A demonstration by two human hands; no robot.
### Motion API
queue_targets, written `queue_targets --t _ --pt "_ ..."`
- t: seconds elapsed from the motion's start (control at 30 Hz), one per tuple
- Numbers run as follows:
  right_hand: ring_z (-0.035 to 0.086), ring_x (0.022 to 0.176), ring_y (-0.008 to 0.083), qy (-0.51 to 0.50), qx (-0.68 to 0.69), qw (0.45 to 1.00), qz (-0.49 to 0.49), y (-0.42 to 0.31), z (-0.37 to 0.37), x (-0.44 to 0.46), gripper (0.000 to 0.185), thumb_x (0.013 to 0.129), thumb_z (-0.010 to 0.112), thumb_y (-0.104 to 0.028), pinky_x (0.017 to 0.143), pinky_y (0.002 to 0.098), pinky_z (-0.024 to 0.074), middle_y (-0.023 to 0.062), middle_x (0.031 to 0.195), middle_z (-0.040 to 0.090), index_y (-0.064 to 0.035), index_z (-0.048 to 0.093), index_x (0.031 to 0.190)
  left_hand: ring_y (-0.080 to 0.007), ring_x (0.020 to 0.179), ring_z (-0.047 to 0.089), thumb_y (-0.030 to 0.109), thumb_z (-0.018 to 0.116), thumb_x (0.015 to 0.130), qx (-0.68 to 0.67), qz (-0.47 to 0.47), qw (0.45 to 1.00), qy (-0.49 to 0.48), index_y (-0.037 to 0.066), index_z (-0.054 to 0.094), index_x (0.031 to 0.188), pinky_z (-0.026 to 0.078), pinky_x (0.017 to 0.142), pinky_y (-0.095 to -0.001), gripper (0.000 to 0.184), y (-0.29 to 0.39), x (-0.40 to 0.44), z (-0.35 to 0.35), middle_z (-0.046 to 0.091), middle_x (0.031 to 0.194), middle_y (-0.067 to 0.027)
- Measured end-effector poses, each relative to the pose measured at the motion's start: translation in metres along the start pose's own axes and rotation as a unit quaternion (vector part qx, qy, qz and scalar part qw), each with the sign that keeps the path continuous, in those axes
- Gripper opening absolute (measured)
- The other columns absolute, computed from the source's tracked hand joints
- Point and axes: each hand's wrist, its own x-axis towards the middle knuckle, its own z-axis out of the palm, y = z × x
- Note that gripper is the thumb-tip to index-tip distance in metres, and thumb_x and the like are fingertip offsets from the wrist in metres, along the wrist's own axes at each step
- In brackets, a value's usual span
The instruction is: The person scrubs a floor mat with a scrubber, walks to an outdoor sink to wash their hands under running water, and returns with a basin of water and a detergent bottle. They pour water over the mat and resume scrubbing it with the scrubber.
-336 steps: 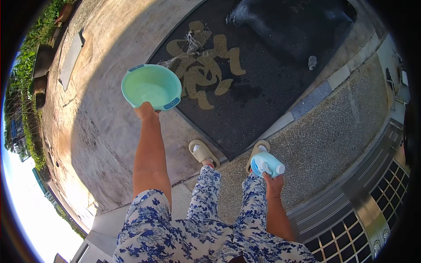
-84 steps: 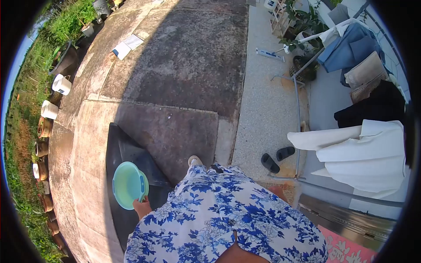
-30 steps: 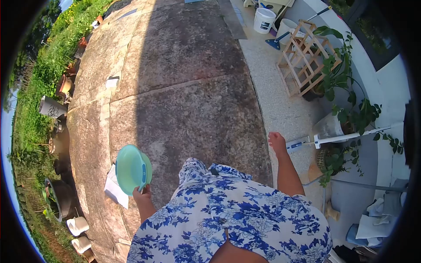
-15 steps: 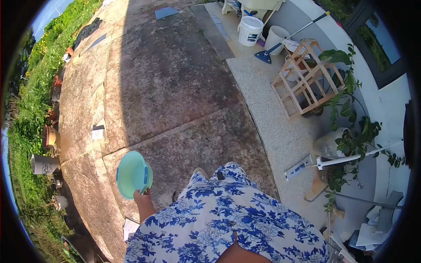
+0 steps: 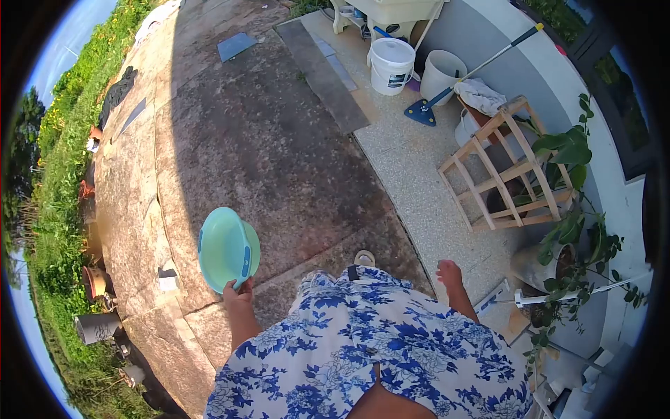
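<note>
Mint-green basin (image 5: 222,244) hangs tilted in the left hand (image 5: 240,295), its hollow turned toward the camera. The fingers are clamped on the near rim, beside a blue handle patch (image 5: 246,262). It is out ahead and to the left of the body, over stained concrete (image 5: 286,160) that is partly sunlit, partly shaded. The right hand (image 5: 450,273) hangs free at the other side, fingers loosely parted, near a flat mop head (image 5: 491,296) lying on the pale paving (image 5: 408,178). Blue-and-white floral clothing (image 5: 349,342) fills the foreground, one shoe (image 5: 364,258) showing beyond it. Farther along the paving stand a wooden frame (image 5: 515,166), a lidded white bucket (image 5: 391,64) and a triangular blue mop head (image 5: 420,113).
</note>
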Motion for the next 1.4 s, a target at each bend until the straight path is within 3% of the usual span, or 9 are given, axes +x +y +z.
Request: queue_targets --t 0.27,0.3,0.43,0.47,0.5,0.77,1.07,1.13,1.4 --pt "0.060 0.070 0.0153 0.054 -0.053 0.982 -0.174 -0.248 0.025 0.176 0.029 0.084 0.055 -0.024 0.058 0.0270 0.0473 0.0052 0.090 0.062 -0.0039 0.058 0.105 -0.0242 0.069 0.055 0.007 0.049 0.074 0.018 0.056 0.989 0.138 -0.004 0.046 0.096 0.056 0.061 -0.0402 0.024 0.009 0.073 0.132 0.052 0.086 -0.0147" --pt "0.060 0.069 0.0149 0.063 -0.061 0.985 -0.148 -0.252 0.037 0.187 0.029 0.084 0.055 -0.024 0.056 0.0271 0.0472 0.0050 0.088 0.061 -0.0040 0.059 0.104 -0.0242 0.075 0.055 0.008 0.048 0.074 0.056 0.092 0.994 0.034 -0.001 0.047 0.100 0.054 0.061 -0.0399 0.028 0.009 0.087 0.140 0.052 0.094 -0.0141" --pt "0.060 0.060 0.0170 0.045 -0.093 0.994 0.038 -0.201 0.086 0.202 0.025 0.079 0.057 -0.024 0.048 0.0326 0.0465 0.0095 0.075 0.063 -0.0024 0.061 0.091 -0.0240 0.078 0.055 0.008 0.044 0.074 0.100 0.073 0.986 0.112 -0.001 0.047 0.108 0.052 0.065 -0.0389 0.035 0.016 0.159 0.277 0.053 0.100 -0.0124" --pt "0.060 0.058 0.0176 -0.171 -0.429 0.874 -0.153 -0.193 0.078 0.197 0.017 0.078 0.057 -0.020 0.046 0.0344 0.0459 0.0093 0.070 0.061 -0.0039 0.061 0.084 -0.0243 0.078 0.054 0.008 0.045 0.076 0.094 0.065 0.985 0.130 -0.002 0.047 0.106 0.053 0.065 -0.0377 0.032 0.017 0.192 0.303 0.053 0.099 -0.0134" --pt "0.057 0.049 0.0183 -0.123 -0.550 0.721 -0.404 -0.188 0.089 0.173 0.011 0.077 0.054 -0.015 0.042 0.0358 0.0440 0.0076 0.060 0.057 -0.0058 0.059 0.074 -0.0258 0.080 0.055 0.008 0.047 0.077 0.128 0.076 0.987 0.062 -0.003 0.046 0.106 0.053 0.065 -0.0368 0.031 0.016 0.188 0.340 0.053 0.098 -0.0153" --pt "0.059 0.057 0.0204 -0.154 -0.290 0.934 -0.143 -0.282 0.140 0.241 0.013 0.079 0.053 -0.018 0.049 0.0348 0.0461 0.0075 0.067 0.058 -0.0060 0.060 0.080 -0.0294 0.086 0.057 0.002 0.049 0.078 0.190 0.056 0.976 -0.091 -0.004 0.040 0.113 0.053 0.067 -0.0410 0.037 -0.012 0.236 0.692 0.050 0.103 -0.0162" --pt "0.061 0.068 0.0230 -0.137 0.089 0.976 0.148 -0.435 0.118 0.466 0.019 0.080 0.053 -0.020 0.057 0.0336 0.0488 0.0075 0.075 0.060 -0.0064 0.062 0.089 -0.0279 0.083 0.059 0.000 0.051 0.075 0.228 0.043 0.964 -0.129 -0.002 0.044 0.110 0.052 0.063 -0.0398 0.036 -0.087 0.209 0.902 0.054 0.100 -0.0132" --pt "0.061 0.063 0.0156 0.106 0.051 0.993 0.023 -0.597 0.128 0.469 0.022 0.082 0.055 -0.024 0.050 0.0283 0.0470 0.0066 0.073 0.062 -0.0051 0.063 0.090 -0.0278 0.082 0.059 0.000 0.051 0.075 0.244 0.029 0.960 -0.132 -0.002 0.044 0.110 0.052 0.063 -0.0397 0.036 -0.095 0.218 0.939 0.054 0.099 -0.0128" --pt "0.059 0.066 0.0097 0.130 -0.066 0.970 -0.193 -0.805 0.129 0.590 0.025 0.084 0.058 -0.022 0.055 0.0240 0.0457 0.0039 0.081 0.062 -0.0038 0.061 0.101 -0.0228 0.081 0.061 0.003 0.052 0.074 0.315 0.034 0.928 -0.196 -0.001 0.047 0.109 0.052 0.062 -0.0335 0.036 -0.134 0.207 1.087 0.057 0.095 -0.0098"
